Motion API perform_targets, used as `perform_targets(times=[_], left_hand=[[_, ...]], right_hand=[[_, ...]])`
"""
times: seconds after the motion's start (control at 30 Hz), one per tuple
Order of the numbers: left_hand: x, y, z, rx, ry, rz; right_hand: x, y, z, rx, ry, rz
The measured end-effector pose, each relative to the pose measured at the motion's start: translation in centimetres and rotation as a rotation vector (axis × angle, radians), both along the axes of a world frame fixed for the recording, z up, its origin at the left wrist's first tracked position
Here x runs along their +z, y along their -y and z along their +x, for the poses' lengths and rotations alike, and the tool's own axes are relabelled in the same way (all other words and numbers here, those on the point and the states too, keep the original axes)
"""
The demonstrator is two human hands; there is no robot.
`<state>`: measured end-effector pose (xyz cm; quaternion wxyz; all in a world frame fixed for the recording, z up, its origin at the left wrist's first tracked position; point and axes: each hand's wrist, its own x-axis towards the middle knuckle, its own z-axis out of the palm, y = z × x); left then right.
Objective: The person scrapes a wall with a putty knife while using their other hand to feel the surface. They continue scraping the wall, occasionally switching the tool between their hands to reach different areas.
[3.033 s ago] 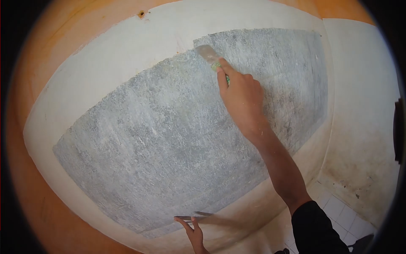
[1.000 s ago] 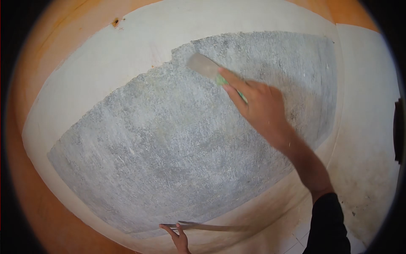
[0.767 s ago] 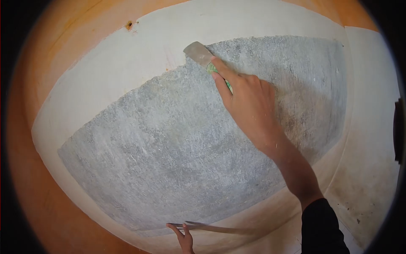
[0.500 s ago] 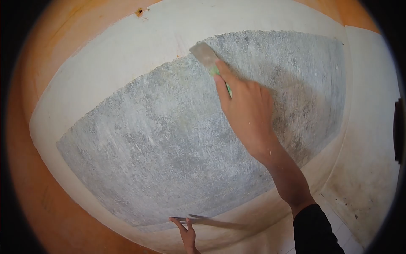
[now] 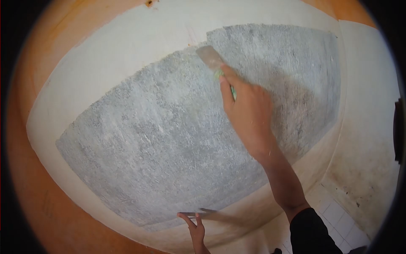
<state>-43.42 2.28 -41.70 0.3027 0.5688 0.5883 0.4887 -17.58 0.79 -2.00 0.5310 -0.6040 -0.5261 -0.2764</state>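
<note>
My right hand (image 5: pixel 250 112) is wrapped around the green handle of a putty knife (image 5: pixel 209 57), index finger stretched toward the blade. The wide blade lies over the rough grey patch (image 5: pixel 156 127) on the wall, a little below its upper edge. Low in the view, my left hand (image 5: pixel 196 230) grips a thin, dark, flat tool (image 5: pixel 188 213) seen nearly edge-on between thumb and fingers. That tool is close to the patch's lower border, and its shadow falls to the right.
Smooth white wall (image 5: pixel 114 46) borders the grey patch, with orange paint (image 5: pixel 25 178) farther out. At the right, the wall meets a stained pale wall (image 5: pixel 366 97) in a corner. White floor tiles (image 5: pixel 338 220) show at lower right.
The putty knife has slid slightly down from the patch's upper edge. A small step in that edge now shows above the blade. The view has shifted a little; the left hand appears farther right.
</note>
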Motion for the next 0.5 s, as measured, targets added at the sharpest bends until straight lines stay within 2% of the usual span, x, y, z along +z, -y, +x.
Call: perform_targets(times=[0.07,0.17,0.27,0.37,0.5], left_hand=[[0.6,0.0,0.1,-0.003,0.003,-0.019],[0.7,0.1,-0.1,-0.009,-0.01,-0.057],[-0.9,0.0,-0.7,-0.046,0.051,0.001],[0.1,-0.3,-0.7,-0.042,-0.007,-0.035],[-0.2,-0.1,-0.3,-0.041,0.022,-0.03]], right_hand=[[2.1,-0.8,0.2,0.023,-0.031,0.154],[2.7,0.6,-0.8,0.007,-0.033,0.092],[-0.7,-0.1,-0.6,-0.015,-0.058,0.0],[1.2,-0.1,-0.3,0.03,-0.074,0.127],[0.9,0.6,0.2,0.033,-0.046,0.123]])
